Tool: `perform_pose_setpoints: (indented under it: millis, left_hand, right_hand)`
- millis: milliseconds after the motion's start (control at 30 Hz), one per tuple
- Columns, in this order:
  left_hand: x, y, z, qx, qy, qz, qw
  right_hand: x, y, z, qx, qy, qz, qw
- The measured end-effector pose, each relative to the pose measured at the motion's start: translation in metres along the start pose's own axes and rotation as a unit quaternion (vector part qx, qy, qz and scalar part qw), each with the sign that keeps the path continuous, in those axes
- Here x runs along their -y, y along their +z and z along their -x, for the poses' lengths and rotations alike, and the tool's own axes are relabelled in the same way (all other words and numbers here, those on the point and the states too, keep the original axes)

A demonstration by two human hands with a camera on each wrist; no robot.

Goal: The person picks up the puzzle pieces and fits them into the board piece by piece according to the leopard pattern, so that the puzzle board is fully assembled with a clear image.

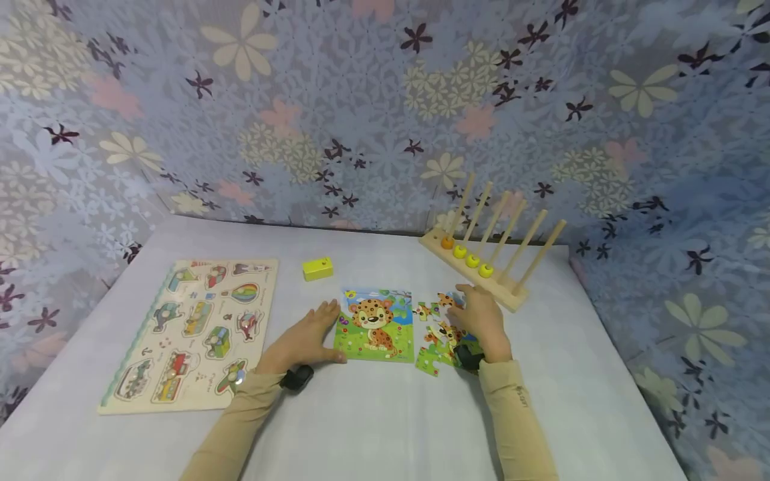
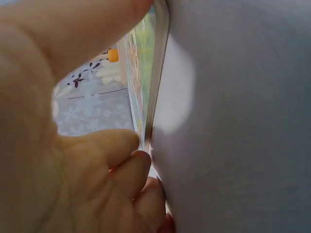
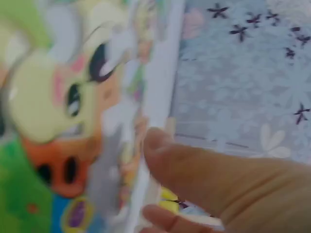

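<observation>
My left hand (image 1: 307,337) lies beside the left edge of a picture board (image 1: 375,347) showing a cartoon leopard. Its thumb reaches the board's lower left corner and its fingers the upper left side; in the left wrist view the fingertips (image 2: 129,143) are right at the edge. Over the loose jigsaw pieces (image 1: 428,357) to the right of the board hovers my right hand (image 1: 484,319), partly covering them. Thumb and fingers stand apart in the blurred right wrist view, where large leopard-print pieces (image 3: 63,111) fill the left side.
A wooden peg puzzle (image 1: 192,334) with vehicles lies on the left. Behind the board is a yellow block (image 1: 317,268). At the back right stands a wooden peg rack (image 1: 511,300) with one orange and several yellow beads. Flowered cloth (image 1: 361,100) hangs behind the table.
</observation>
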State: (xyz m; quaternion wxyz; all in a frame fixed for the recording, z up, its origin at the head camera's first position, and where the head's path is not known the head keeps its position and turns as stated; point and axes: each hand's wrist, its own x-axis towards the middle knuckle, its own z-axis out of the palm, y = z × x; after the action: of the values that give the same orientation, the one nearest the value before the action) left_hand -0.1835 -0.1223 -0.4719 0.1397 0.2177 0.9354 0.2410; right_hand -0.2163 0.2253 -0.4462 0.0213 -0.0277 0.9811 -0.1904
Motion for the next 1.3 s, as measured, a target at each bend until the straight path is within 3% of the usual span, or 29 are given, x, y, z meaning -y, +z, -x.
perform_pose_setpoints:
  millis: [167, 433, 700, 933, 1000, 1133, 1233, 1300]
  left_hand:
    - [-0.002, 0.001, 0.003, -0.001, 0.008, -0.007, 0.9999]
    - [-0.012, 0.002, 0.007, 0.006, 0.002, -0.032, 0.9995]
    - [-0.009, -0.001, 0.007, 0.016, 0.006, -0.030, 0.9994]
    - [-0.010, -0.002, 0.005, 0.028, -0.001, -0.013, 0.9995]
    - [-0.012, 0.001, 0.004, 0.027, 0.000, -0.010, 0.9996]
    - [-0.015, 0.005, 0.002, 0.023, 0.006, -0.019, 0.9995]
    - [-0.016, 0.007, 0.002, 0.017, 0.004, -0.029, 0.9994]
    - [-0.017, 0.007, 0.002, 0.015, 0.004, -0.030, 0.9994]
  right_hand:
    - [-0.001, 0.008, -0.003, 0.012, 0.041, -0.008, 0.9991]
    - [-0.011, 0.010, -0.007, 0.009, 0.041, -0.097, 0.9944]
    - [-0.005, 0.009, -0.011, -0.072, 0.017, -0.174, 0.9820]
    - [0.030, 0.018, -0.016, -0.154, 0.036, -0.254, 0.9543]
    - [0.039, 0.020, -0.016, -0.139, 0.041, -0.294, 0.9448]
    - [0.061, 0.030, -0.018, -0.067, 0.038, -0.363, 0.9284]
    - [0.075, 0.043, -0.022, -0.016, 0.023, -0.374, 0.9271]
    - [0.082, 0.052, -0.025, -0.005, 0.011, -0.356, 0.9343]
